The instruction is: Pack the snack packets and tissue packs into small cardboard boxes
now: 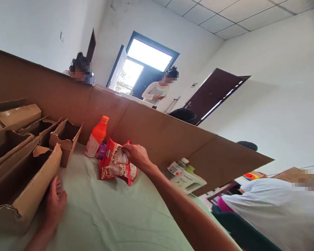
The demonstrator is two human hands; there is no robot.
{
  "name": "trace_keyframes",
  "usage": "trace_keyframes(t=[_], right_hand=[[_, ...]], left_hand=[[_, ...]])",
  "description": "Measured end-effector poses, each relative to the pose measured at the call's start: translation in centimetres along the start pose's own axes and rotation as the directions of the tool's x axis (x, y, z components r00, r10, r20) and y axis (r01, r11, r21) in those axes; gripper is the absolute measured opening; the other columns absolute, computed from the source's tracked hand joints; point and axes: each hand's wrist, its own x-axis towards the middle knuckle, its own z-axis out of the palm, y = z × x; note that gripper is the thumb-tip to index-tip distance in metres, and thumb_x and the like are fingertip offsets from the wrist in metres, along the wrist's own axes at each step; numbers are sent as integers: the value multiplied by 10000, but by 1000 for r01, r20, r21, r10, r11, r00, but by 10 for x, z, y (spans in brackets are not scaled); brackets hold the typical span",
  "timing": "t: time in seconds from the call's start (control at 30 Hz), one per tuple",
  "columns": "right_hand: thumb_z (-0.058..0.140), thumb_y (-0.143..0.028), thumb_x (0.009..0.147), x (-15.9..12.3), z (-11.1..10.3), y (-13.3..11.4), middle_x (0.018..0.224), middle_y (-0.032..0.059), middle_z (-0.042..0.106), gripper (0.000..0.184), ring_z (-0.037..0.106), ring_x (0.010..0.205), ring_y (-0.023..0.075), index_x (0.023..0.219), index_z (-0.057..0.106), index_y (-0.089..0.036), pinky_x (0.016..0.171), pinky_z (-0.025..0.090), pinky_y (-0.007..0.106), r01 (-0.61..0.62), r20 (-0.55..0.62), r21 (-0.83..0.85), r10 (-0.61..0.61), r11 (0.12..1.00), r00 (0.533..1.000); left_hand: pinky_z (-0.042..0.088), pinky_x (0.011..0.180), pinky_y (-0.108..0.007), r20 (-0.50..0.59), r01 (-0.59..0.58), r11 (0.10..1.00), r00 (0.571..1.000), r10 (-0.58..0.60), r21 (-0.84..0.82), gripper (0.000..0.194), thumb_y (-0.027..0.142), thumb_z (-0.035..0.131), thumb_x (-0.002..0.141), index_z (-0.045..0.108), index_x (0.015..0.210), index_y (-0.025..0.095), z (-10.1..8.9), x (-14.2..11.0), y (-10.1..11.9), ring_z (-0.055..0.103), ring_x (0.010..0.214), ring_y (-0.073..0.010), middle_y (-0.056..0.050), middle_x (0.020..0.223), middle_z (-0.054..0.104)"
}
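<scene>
My right hand [136, 156] reaches across the pale green tablecloth [107, 216] and pinches the top of a red and white snack bag [115, 157]. A second bag of the same kind [117, 172] lies flat under it. My left hand [54, 204] rests against the side of a brown cardboard box [28, 188], fingers bent along its wall. An orange drink bottle [96, 137] with a white label stands just behind the bags, next to a small purple thing [102, 150].
Several open cardboard boxes [65, 137] line the left. A tall cardboard partition [157, 134] runs behind the table. Plastic bottles and a white pack [184, 176] lie at the right. Two people are beyond the partition; another person in white [272, 205] sits at the right.
</scene>
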Motion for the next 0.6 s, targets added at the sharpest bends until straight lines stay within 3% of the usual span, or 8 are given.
trace_keyframes(t=[0.17, 0.3, 0.4, 0.47, 0.53, 0.6], right_hand=[[501, -154, 894, 10, 25, 21, 1128, 137, 776, 422, 732, 997, 276, 1252, 724, -184, 783, 503, 329, -82, 24, -6, 82, 997, 996], [454, -231, 929, 12, 30, -7, 1140, 72, 782, 371, 732, 1013, 244, 1120, 772, -225, 838, 515, 320, 82, 31, 90, -85, 993, 996], [461, -311, 918, 18, 32, -57, 1023, 56, 802, 353, 744, 888, 232, 1027, 789, -238, 793, 534, 319, 282, -11, 256, -289, 925, 957], [483, -348, 914, 21, 30, -109, 985, 66, 800, 343, 737, 842, 233, 1025, 787, -234, 775, 544, 327, 416, -83, 387, -418, 823, 905], [495, -333, 930, 21, 23, -172, 1040, 71, 789, 323, 729, 905, 235, 1062, 774, -238, 828, 547, 339, 559, -163, 467, -555, 685, 816], [487, -278, 962, 20, 13, -242, 1156, 71, 761, 314, 701, 1045, 231, 1131, 748, -242, 937, 522, 354, 704, -236, 483, -697, 521, 678]], left_hand=[[569, 922, -525, 13, 0, 1000, 1000, 0, -2, 673, 278, 523, 750, 468, 1409, 152, -1, 2, 1, 684, 1075, -311, -192, 1243, 658], [561, 963, -488, -4, 25, 1000, 1000, -25, 7, 674, 187, 519, 746, 473, 1417, 158, 1, -11, -3, 684, 1102, -283, -175, 1242, 679], [541, 1019, -451, -5, 61, 998, 998, -61, 21, 691, 122, 518, 722, 499, 1412, 168, 4, -21, -5, 676, 1143, -261, -158, 1286, 679], [533, 1039, -440, 6, 89, 996, 996, -89, 26, 712, 111, 516, 721, 495, 1431, 167, 4, -24, -4, 670, 1164, -261, -159, 1313, 672], [504, 1083, -453, 28, 108, 994, 994, -109, 23, 715, 126, 518, 741, 478, 1455, 153, 2, -28, -3, 653, 1199, -273, -170, 1344, 654], [461, 1135, -470, 64, 119, 993, 991, -119, 12, 713, 155, 528, 763, 461, 1473, 131, -1, -31, -2, 629, 1245, -290, -188, 1372, 632]])
